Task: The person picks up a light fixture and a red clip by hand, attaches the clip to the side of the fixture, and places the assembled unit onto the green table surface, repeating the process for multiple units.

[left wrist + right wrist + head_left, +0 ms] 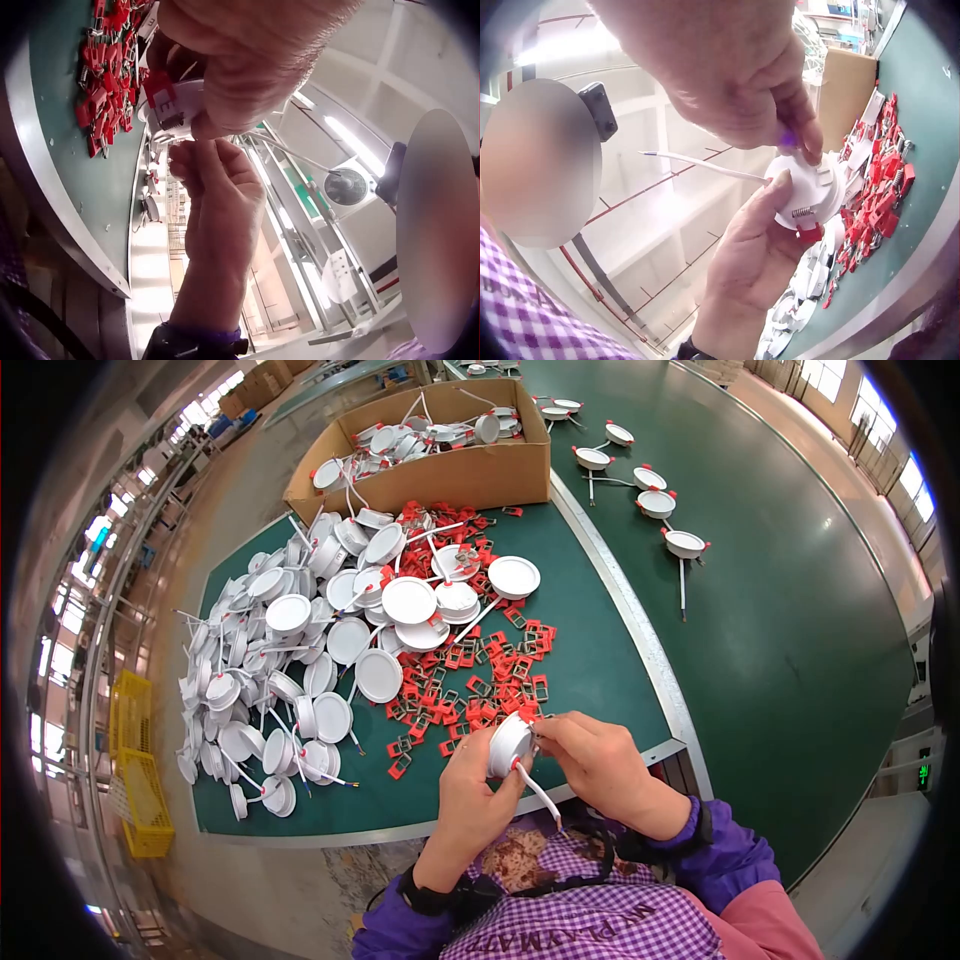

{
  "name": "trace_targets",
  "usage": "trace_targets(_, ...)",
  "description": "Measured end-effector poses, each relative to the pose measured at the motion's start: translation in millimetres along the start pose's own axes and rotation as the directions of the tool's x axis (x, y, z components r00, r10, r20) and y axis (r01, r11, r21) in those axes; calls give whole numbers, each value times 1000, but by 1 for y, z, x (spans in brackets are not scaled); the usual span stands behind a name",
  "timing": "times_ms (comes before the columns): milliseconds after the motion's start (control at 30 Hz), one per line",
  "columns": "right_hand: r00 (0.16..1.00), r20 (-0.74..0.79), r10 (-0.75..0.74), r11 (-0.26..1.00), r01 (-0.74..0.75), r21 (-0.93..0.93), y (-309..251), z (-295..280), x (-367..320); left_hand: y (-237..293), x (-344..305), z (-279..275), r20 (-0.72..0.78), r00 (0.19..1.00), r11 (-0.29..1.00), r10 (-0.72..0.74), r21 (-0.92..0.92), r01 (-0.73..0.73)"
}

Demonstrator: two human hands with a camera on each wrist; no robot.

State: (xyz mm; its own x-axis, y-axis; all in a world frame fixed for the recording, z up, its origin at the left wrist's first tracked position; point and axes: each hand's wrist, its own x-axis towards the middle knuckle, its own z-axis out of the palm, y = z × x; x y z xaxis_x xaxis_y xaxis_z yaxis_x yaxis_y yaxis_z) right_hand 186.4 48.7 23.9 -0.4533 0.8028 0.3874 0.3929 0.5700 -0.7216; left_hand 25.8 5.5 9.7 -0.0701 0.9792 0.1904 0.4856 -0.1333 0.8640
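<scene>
My left hand point(468, 790) grips a round white downlight point(508, 747) by its sides, near the table's front edge. From the light's body a white cable point(540, 796) hangs down toward me. A red clip point(809, 234) with a small spring point(802, 212) sits on one side of the light in the right wrist view. On the opposite side, my right hand point(605, 770) has thumb and fingers pinched together at the light's edge, beside a bracket point(825, 177). I cannot tell exactly what small part those fingertips hold, since they cover it.
Loose red clips point(470, 700) lie just beyond my hands. A large heap of white downlights point(290, 615) covers the table's left. Behind stands a cardboard box point(450, 472) of more lights. A metal rail point(620, 600) separates a green belt point(780, 660) carrying several lights point(685, 544).
</scene>
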Motion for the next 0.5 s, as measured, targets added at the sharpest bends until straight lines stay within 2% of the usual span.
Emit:
trace_targets(33, 1000, 4, -1, 1000, 1, 0, 0, 1, 0, 2, 0, -1, -3, 1000, 1000, -2, -1, 2)
trace_targets(100, 999, -29, -15, 1000, 15, -4, 0, 5, -1, 6, 1, -2, 21, 997, 988, -78, -132, 80)
trace_targets(233, 999, -35, 14, 998, -16, -56, -3, 14, -4, -1, 1, 0, -18, 1000, 999, 12, -35, -13)
trace_targets(300, 998, -57, -4, 1000, 3, -26, -2, 14, -4, -4, 0, -4, 52, 998, 999, 19, 27, -20)
trace_targets(433, 999, -5, -39, 999, 39, -34, 3, 7, -7, 2, 2, -15, 124, 992, 998, -17, -54, 24)
trace_targets(500, 998, 2, 57, 981, -56, 187, 5, 1, -6, 3, 0, -18, 214, 977, 985, -12, -167, 49)
